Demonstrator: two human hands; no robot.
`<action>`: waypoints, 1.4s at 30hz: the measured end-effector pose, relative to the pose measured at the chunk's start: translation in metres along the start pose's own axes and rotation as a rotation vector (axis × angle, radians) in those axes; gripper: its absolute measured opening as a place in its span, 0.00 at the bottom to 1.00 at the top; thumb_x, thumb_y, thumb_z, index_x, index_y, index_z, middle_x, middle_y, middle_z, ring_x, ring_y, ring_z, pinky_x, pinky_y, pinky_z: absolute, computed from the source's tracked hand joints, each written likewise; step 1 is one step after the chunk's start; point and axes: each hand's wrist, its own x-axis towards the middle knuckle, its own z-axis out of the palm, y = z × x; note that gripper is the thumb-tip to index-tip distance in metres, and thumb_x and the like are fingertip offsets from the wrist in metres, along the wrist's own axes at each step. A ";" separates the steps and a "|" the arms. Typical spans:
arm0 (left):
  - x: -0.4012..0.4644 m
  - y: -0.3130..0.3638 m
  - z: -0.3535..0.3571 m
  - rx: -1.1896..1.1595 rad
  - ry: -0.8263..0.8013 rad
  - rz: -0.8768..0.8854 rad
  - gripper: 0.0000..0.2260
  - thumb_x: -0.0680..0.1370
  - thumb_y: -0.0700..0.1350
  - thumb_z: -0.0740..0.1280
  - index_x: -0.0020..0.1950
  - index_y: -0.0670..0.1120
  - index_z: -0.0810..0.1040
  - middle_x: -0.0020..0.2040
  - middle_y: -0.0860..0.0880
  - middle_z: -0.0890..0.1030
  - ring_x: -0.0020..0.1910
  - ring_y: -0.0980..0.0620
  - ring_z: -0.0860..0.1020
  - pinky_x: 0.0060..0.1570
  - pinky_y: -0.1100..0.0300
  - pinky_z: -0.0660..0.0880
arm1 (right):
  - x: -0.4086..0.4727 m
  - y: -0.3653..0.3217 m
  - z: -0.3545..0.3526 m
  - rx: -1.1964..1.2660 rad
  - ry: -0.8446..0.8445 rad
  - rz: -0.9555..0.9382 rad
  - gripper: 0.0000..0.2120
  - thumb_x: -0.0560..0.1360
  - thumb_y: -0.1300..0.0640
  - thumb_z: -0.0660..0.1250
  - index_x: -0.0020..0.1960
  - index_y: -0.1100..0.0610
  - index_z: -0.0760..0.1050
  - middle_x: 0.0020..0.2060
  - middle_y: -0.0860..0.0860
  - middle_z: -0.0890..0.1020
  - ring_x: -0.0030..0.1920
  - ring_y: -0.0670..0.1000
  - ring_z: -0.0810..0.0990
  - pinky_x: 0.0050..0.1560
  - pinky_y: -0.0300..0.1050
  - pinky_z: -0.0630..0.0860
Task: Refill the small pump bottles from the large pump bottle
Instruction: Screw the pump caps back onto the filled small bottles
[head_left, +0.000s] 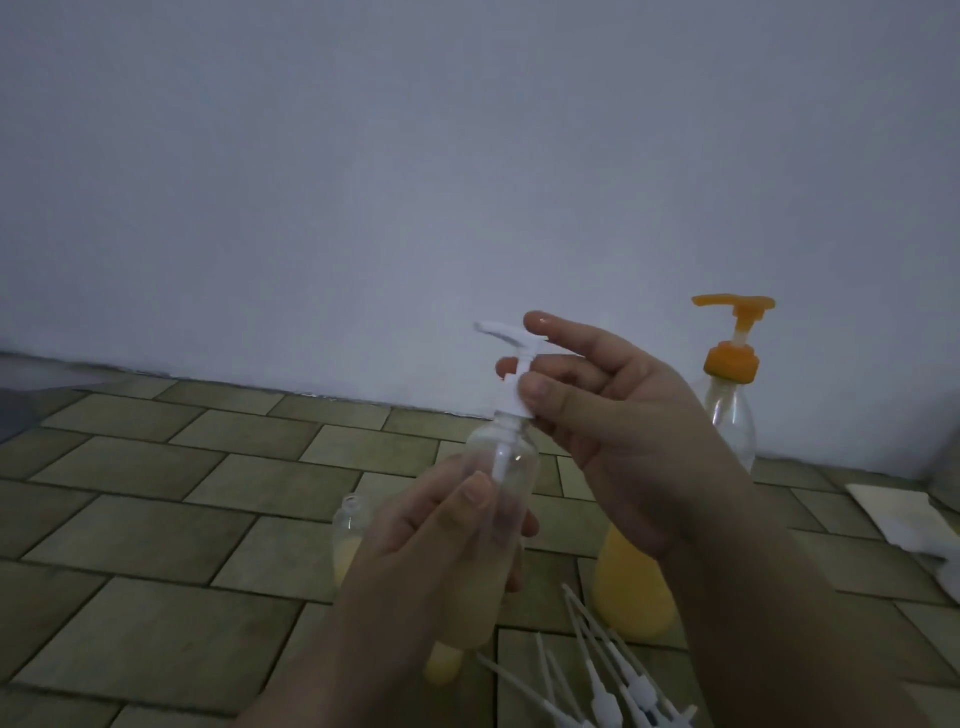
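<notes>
Small bottle (501, 499) is sitting upright in the left hand (426, 551), fingers wrapping it; right hand (613, 431) is pinching its white pump (511, 364). Big bottle (727, 415) is standing at three o'clock.

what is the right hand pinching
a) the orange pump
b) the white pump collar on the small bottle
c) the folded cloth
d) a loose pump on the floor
b: the right hand pinches the white pump collar atop the small bottle, which the left hand holds.
</notes>
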 end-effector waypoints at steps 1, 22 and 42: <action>0.001 0.000 0.001 0.001 -0.004 0.000 0.22 0.65 0.58 0.66 0.47 0.41 0.81 0.40 0.42 0.81 0.30 0.49 0.77 0.30 0.60 0.74 | 0.001 0.002 0.002 -0.022 0.026 -0.006 0.26 0.59 0.63 0.72 0.57 0.60 0.76 0.35 0.52 0.82 0.40 0.49 0.82 0.44 0.40 0.78; 0.005 0.004 0.004 0.018 -0.011 -0.014 0.22 0.64 0.58 0.67 0.43 0.39 0.80 0.39 0.42 0.81 0.30 0.48 0.76 0.28 0.60 0.73 | -0.006 0.002 -0.001 0.054 0.033 0.014 0.21 0.66 0.54 0.71 0.58 0.55 0.77 0.41 0.51 0.83 0.44 0.49 0.82 0.48 0.42 0.79; 0.006 0.005 0.002 0.038 -0.041 -0.028 0.22 0.65 0.59 0.66 0.42 0.40 0.81 0.38 0.42 0.81 0.30 0.47 0.76 0.29 0.59 0.74 | -0.004 -0.003 -0.006 0.055 0.022 0.081 0.29 0.61 0.64 0.70 0.62 0.56 0.72 0.41 0.56 0.83 0.44 0.52 0.84 0.44 0.42 0.80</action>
